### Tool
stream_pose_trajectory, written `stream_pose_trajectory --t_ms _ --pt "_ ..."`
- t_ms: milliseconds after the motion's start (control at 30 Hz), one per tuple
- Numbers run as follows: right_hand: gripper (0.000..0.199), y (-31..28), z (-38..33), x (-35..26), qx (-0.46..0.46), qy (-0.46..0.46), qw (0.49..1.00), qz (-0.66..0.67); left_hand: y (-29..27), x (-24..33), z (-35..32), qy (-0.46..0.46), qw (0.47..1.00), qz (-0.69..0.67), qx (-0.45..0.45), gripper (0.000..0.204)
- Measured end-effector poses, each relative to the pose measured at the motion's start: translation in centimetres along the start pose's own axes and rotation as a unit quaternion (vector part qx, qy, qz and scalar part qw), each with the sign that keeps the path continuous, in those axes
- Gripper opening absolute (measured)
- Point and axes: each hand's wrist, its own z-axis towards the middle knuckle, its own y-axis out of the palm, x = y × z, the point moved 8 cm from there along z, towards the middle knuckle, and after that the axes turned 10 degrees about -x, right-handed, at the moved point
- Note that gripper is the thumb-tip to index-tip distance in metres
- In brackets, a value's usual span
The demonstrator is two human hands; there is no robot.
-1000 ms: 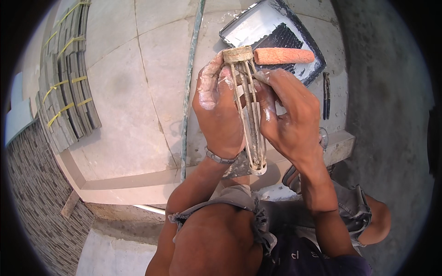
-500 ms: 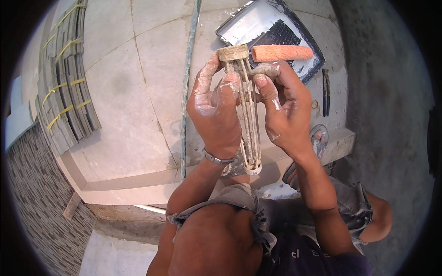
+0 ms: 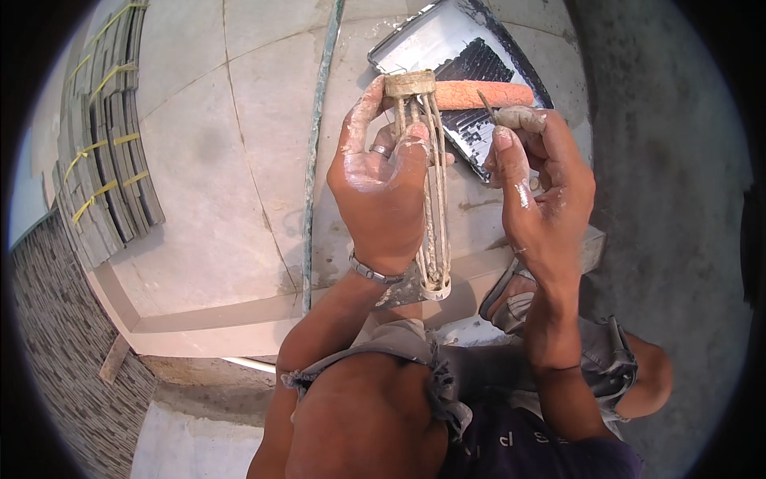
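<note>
The roller cage frame (image 3: 431,184) is a set of thin wire ribs running lengthwise between two end caps, all coated in pale dried paint. It is held upright in front of the person's chest, the capped upper end toward the paint tray (image 3: 447,48) and the round lower end near the left wrist.

Below the frame lies a floor of large pale tiles (image 3: 199,160). A green hose (image 3: 315,152) runs across the tiles just left of the left hand. The dark, ribbed paint tray sits beyond the hands, with an orange roller sleeve (image 3: 487,94) lying across it. Bundles of grey tiles bound with yellow straps (image 3: 108,160) are stacked well apart at the left. The orange sleeve is partly covered by the frame's upper cap and the right fingertips.

The left hand (image 3: 383,191) is wrapped around the frame's middle, fingers closed on the ribs, thumb up beside the upper cap. The right hand (image 3: 542,199) is just beside the frame but not touching it; its fingers are pinched together on a small paint-caked handle end with a thin metal rod (image 3: 511,118).
</note>
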Motion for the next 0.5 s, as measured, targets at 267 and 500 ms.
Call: stream_pose_trajectory --t_ms 267,500 --pt "0.01 -1.2 -0.1 -3.3 0.011 -0.102 0.987 -0.121 2.7 -0.9 -0.8 0.01 0.996 0.085 -0.013 0.055" --pt "0.012 -4.0 2.0 -1.3 -0.082 0.008 0.997 0.005 3.4 0.2 0.4 -0.089 0.97 0.154 -0.169 0.056"
